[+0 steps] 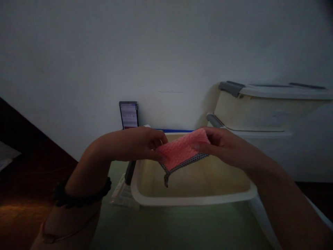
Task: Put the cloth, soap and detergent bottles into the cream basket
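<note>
A small pink cloth [179,150] with a black-and-white checked border hangs folded above a pale plastic basin [192,200]. One corner with a short loop points down toward me. My left hand [140,143] pinches the cloth at its left end, the thumb in front. At the right end my right hand [223,144] grips it between thumb and fingers, some of which are hidden behind the fabric. Both hands are over the basin, whose visible floor holds nothing I can make out.
A phone [129,115] leans upright against the white wall behind the basin. Stacked storage boxes [260,111] with grey latches stand at the right. A clear plastic packet [124,194] lies left of the basin on the green surface [177,229]. A blue edge shows behind the basin.
</note>
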Demonstrator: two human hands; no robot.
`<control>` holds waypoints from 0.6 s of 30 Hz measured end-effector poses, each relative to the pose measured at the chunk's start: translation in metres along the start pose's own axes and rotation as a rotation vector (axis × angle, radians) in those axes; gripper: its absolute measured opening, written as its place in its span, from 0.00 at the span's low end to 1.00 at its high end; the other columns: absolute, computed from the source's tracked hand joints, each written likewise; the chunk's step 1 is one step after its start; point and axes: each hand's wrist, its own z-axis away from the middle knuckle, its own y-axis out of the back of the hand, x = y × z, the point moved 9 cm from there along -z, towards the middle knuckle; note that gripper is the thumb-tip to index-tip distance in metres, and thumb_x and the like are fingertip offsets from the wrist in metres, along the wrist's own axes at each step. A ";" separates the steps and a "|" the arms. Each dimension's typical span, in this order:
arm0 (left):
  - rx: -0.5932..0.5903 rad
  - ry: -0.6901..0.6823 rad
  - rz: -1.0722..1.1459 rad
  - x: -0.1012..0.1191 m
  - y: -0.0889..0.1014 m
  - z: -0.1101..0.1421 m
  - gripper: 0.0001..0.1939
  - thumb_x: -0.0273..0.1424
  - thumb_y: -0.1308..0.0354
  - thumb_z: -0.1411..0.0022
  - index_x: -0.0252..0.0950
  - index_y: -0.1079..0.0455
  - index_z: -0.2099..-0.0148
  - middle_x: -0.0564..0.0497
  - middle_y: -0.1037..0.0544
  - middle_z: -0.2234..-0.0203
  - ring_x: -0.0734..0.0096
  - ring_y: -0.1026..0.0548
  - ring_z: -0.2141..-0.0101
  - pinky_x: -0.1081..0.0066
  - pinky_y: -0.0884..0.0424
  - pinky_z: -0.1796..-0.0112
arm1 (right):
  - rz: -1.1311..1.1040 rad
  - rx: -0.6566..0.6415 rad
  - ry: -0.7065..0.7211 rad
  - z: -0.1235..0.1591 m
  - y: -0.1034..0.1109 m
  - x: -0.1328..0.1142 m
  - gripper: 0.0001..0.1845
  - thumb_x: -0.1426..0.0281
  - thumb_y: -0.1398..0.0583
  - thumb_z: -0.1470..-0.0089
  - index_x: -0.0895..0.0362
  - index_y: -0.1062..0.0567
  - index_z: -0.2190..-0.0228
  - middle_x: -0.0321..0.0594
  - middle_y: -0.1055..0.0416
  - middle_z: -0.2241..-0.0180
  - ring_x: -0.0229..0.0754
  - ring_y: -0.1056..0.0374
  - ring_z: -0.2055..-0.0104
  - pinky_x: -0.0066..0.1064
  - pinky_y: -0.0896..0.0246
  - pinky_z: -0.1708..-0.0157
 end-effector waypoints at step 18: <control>0.138 0.055 -0.103 -0.040 0.000 -0.021 0.14 0.27 0.49 0.41 0.37 0.32 0.52 0.48 0.23 0.61 0.66 0.26 0.65 0.72 0.36 0.66 | 0.198 -0.589 -0.248 -0.042 -0.105 0.043 0.09 0.69 0.47 0.45 0.58 0.28 0.70 0.33 0.31 0.75 0.34 0.35 0.74 0.24 0.41 0.77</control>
